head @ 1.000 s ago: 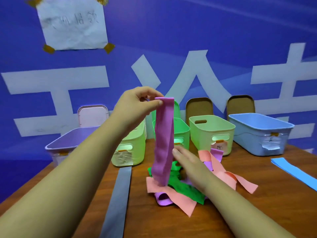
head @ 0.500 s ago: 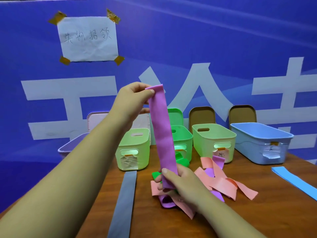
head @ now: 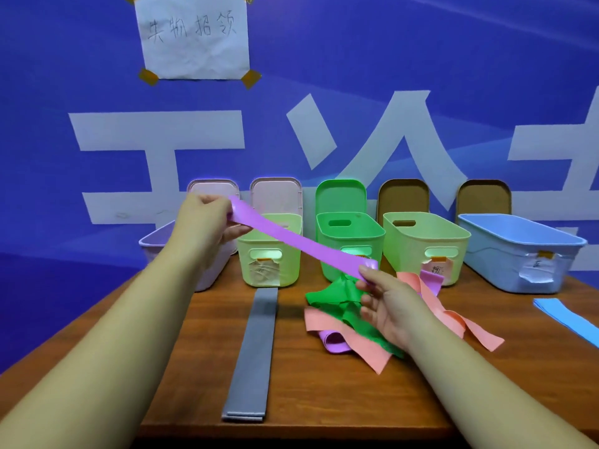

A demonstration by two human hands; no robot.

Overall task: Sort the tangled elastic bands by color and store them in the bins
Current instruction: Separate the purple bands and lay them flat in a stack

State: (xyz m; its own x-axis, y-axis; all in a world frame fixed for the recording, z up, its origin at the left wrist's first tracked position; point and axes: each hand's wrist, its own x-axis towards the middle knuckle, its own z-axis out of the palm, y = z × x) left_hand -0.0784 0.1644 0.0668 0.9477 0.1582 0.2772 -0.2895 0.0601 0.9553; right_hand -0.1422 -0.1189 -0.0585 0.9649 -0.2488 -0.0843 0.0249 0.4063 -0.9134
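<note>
Where left hand point(head: 207, 226) grips purple band point(head: 301, 246), end hidden.

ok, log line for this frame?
left hand: pinches purple band end | right hand: pinches other end | purple band: stretched, clear of pile | purple bin: far left

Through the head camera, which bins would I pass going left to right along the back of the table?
Lilac bin → pale green bin → bright green bin → second pale green bin → blue bin.
</note>
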